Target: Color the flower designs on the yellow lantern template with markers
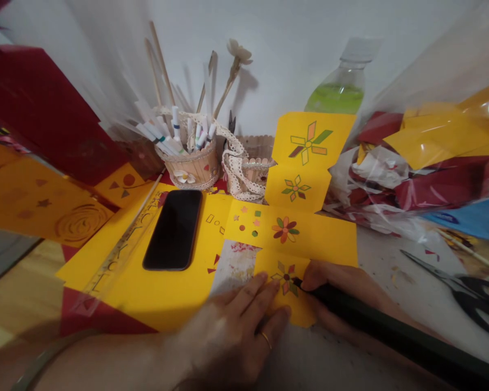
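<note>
Yellow card (334, 239), cut like an unfolded box and printed with coloured flowers, lies on the grey surface with its top part standing up. My right hand (350, 282) grips a thick black pen (350, 307), its dark tip at the lowest flower (286, 277), touching or just above it. My left hand (244, 326), with a ring on one finger, lies flat with fingers stretched out, fingertips on the card's lower panel left of that flower. A larger yellow sheet (146, 293) lies to the left, with a black phone (174, 229) on it.
A clear ruler (120, 250) lies left of the phone. Behind stand a wooden pot (193, 163) of markers and a bottle (338, 89) of green liquid. Black-handled scissors (464, 293) rest at right, below a plastic bag (391, 163) of paper scraps. Red card (44, 103) stands at left.
</note>
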The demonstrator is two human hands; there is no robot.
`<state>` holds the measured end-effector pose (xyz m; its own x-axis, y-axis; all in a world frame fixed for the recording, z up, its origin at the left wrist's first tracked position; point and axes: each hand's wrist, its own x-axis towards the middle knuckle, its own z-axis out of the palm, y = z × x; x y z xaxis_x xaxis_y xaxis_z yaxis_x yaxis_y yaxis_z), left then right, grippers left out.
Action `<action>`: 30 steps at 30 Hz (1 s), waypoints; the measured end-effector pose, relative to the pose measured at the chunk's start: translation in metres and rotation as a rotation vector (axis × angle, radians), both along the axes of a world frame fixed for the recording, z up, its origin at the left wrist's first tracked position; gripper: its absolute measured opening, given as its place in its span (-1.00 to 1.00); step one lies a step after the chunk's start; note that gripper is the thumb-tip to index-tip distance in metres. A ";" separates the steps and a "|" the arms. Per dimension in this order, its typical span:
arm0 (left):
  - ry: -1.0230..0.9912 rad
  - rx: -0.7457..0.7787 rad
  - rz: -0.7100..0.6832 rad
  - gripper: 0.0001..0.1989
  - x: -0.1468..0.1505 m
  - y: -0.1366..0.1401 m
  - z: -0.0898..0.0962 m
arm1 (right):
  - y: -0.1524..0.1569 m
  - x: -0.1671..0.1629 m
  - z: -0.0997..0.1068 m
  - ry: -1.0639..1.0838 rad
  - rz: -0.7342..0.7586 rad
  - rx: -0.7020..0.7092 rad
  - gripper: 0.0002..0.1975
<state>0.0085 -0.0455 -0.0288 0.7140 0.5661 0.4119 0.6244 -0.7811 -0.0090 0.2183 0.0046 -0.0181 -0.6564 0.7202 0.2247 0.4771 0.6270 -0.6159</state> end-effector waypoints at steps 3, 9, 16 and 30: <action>-0.003 -0.001 -0.005 -0.70 -0.001 0.000 0.000 | 0.000 0.000 0.001 -0.001 -0.003 0.012 -0.80; 0.022 -0.019 -0.017 -0.72 -0.001 0.001 0.001 | 0.001 0.002 -0.002 0.016 0.017 -0.021 -0.78; 0.020 -0.012 -0.005 -0.75 0.000 0.000 -0.001 | 0.000 0.001 0.000 0.024 -0.010 0.005 -0.77; -0.094 -0.011 -0.023 -0.75 -0.001 0.006 0.000 | 0.005 0.009 0.014 0.171 -0.338 -0.202 -0.95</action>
<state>0.0072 -0.0399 -0.0289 0.6854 0.5547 0.4717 0.6040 -0.7950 0.0572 0.2276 0.0091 -0.0042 -0.3412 0.9292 0.1420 0.5159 0.3114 -0.7980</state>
